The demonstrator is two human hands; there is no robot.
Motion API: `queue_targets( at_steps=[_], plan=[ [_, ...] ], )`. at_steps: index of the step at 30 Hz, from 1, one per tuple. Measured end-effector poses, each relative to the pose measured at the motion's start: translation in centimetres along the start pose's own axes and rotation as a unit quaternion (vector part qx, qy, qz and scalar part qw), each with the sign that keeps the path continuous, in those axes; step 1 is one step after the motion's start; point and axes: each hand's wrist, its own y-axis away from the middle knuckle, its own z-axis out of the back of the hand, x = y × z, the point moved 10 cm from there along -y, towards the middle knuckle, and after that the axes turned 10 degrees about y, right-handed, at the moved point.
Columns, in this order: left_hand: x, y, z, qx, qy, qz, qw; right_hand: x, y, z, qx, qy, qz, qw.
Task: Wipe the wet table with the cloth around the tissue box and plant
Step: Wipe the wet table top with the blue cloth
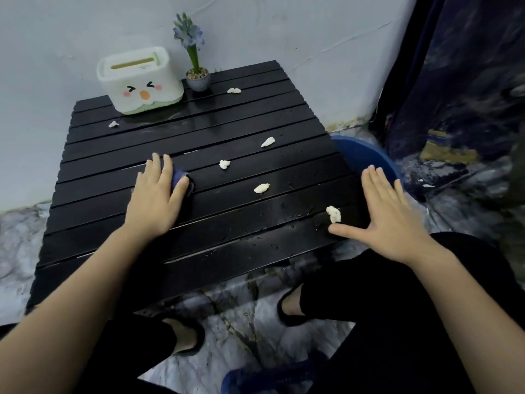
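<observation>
The cloth point(179, 177) lay under your left hand point(154, 199), a dark blue wad that showed only past your fingertips and between your fingers; the rest of it was hidden beneath your palm. Your fingers were straight and lay flat over it, pressing it against the black slatted table point(199, 223) rather than curling round it. Beyond that hand, toward the far edge by the wall, stood the tissue box point(139, 81), white with a cartoon face, well apart from the cloth. Just beside the box, farther to the right, was the plant point(196, 66), a blue flower upright in a small grey pot.

Your right hand point(380, 223) rested flat on the near right corner of the table, fingers straight, thumb spread wide toward the middle, holding nothing. A white wad of paper point(333, 214) sat just beyond your thumb, very near it; whether they touched could not be told. More white wads point(261, 188) were scattered between your two hands and onward toward the plant, and one lay near the box.

Water drops glistened on the slats between your hands. Past your right fingertips, off the table's edge, the rim of a blue basin point(366, 157) stood on the floor.
</observation>
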Motion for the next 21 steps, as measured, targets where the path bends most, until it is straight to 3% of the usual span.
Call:
queue_targets(
  at_steps=[10,21],
  plan=[
    [-12.2,-5.2,-6.6,0.083,0.027,-0.143,0.986,0.3,0.1,-1.1,-0.008,-0.037,0.007,0.999],
    [-29.0,-9.7,-12.4,0.144,0.051,-0.312,0.938,0.3,0.0,-1.1,-0.020,-0.054,0.007,0.998]
  ],
)
